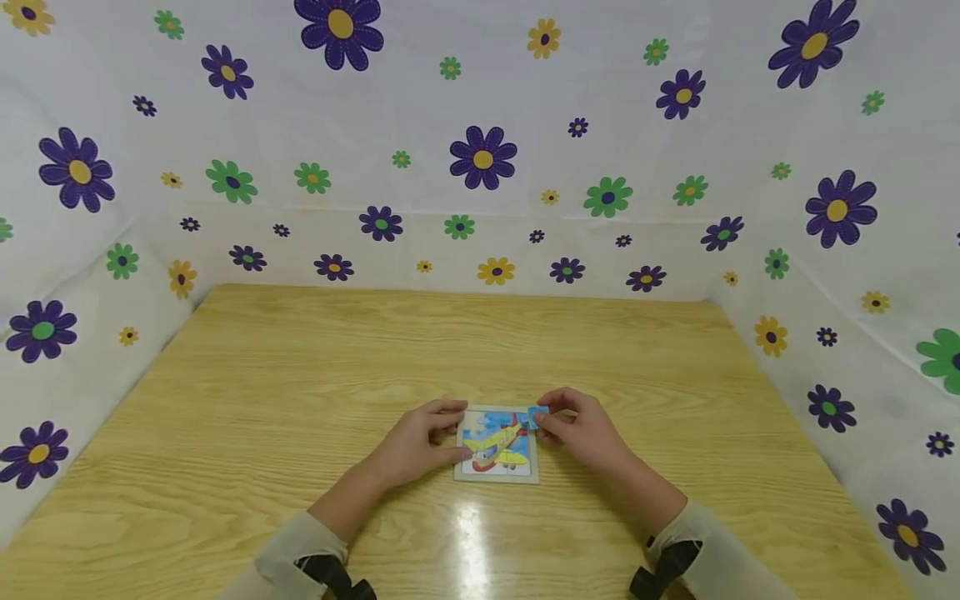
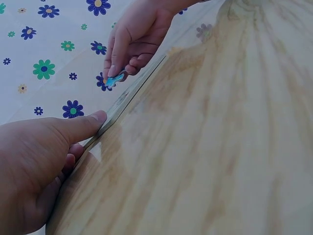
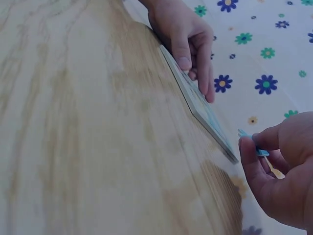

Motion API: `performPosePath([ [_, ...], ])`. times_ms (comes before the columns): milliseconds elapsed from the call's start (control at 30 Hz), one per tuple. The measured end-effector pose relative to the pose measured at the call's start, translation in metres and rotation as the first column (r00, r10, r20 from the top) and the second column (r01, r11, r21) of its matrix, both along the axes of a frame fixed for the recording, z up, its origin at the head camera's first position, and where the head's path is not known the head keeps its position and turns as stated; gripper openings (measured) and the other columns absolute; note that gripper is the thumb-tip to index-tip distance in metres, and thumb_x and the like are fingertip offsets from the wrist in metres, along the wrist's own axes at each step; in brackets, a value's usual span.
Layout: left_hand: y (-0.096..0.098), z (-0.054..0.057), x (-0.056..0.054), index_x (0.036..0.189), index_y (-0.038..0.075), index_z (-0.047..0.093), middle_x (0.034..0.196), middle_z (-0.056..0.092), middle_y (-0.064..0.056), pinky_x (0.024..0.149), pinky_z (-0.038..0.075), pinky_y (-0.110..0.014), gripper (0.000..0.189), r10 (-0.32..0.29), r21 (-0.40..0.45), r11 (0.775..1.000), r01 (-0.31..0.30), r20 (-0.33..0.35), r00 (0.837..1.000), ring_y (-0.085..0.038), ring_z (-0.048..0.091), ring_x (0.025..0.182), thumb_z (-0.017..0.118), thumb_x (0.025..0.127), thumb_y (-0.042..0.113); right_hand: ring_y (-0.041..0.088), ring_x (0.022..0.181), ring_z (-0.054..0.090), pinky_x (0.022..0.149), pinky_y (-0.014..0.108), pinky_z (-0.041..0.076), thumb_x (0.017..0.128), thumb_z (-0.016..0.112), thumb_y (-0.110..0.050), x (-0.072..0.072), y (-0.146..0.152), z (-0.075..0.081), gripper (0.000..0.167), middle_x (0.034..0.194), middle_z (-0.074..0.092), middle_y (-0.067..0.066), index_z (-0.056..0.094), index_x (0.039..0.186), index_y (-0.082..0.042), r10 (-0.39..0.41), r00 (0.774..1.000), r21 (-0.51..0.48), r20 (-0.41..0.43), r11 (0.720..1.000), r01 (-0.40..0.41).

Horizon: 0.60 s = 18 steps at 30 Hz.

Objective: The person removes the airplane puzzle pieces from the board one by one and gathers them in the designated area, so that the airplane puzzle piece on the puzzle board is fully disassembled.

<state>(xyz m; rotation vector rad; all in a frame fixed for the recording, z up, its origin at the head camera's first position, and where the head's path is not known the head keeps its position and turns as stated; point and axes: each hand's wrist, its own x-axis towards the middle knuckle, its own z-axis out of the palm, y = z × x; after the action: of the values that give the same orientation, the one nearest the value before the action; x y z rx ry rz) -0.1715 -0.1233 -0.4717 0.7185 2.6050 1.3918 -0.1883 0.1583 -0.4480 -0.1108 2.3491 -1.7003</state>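
Note:
A small square jigsaw puzzle in a pale wooden frame lies flat on the table, showing a yellow and red airplane against blue sky. My left hand holds its left side, thumb over the lower left and fingers at the upper left corner. My right hand pinches a blue puzzle piece between thumb and fingertips at the puzzle's upper right corner. In the right wrist view the piece is raised off the board, apart from the frame. The left wrist view shows the piece beyond the frame's edge.
The wooden table has a glossy top with a bright light reflection in front of the puzzle. White cloth walls printed with purple, green and yellow flowers enclose its back and sides. Black wrist straps sit over light sleeves.

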Motion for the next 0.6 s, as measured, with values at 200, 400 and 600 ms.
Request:
performPosePath([
  [200,0.0003,-0.0026,-0.0009,0.135,0.001,0.062,0.146,0.054,-0.004,0.081,0.05,-0.021,0.059,0.01,-0.008,1.0,-0.01,0.026,1.0,-0.016,0.061,0.107,0.081,0.085,0.026,0.014,0.07,0.066,0.065,0.024,0.056,0.094,0.067,-0.005,-0.0017,0.0093,-0.0051,0.023,0.095,0.064,0.014,0.064,0.114,0.007,-0.086,0.996,0.08,-0.028,0.993,0.088],
  [400,0.001,-0.003,0.0019,0.138,0.004,0.059,0.147,0.053,-0.001,0.081,0.05,-0.021,0.061,0.023,-0.018,1.0,-0.022,0.045,0.999,-0.013,0.059,0.105,0.081,0.085,0.025,0.014,0.062,0.062,0.058,0.024,0.052,0.091,0.071,-0.007,-0.0001,0.0104,-0.0095,0.019,0.085,0.065,0.011,0.068,0.107,0.004,-0.095,0.991,0.176,-0.096,0.978,0.111],
  [600,-0.0012,-0.0016,0.0003,0.139,0.004,0.059,0.147,0.054,-0.001,0.081,0.05,-0.021,0.061,0.033,-0.025,0.999,-0.032,0.028,0.999,-0.013,0.059,0.104,0.081,0.085,0.024,0.012,0.06,0.061,0.057,0.024,0.051,0.089,0.074,-0.009,-0.0007,0.0054,-0.0061,0.019,0.087,0.069,0.011,0.069,0.104,0.002,-0.095,0.986,0.237,-0.14,0.963,0.127],
])
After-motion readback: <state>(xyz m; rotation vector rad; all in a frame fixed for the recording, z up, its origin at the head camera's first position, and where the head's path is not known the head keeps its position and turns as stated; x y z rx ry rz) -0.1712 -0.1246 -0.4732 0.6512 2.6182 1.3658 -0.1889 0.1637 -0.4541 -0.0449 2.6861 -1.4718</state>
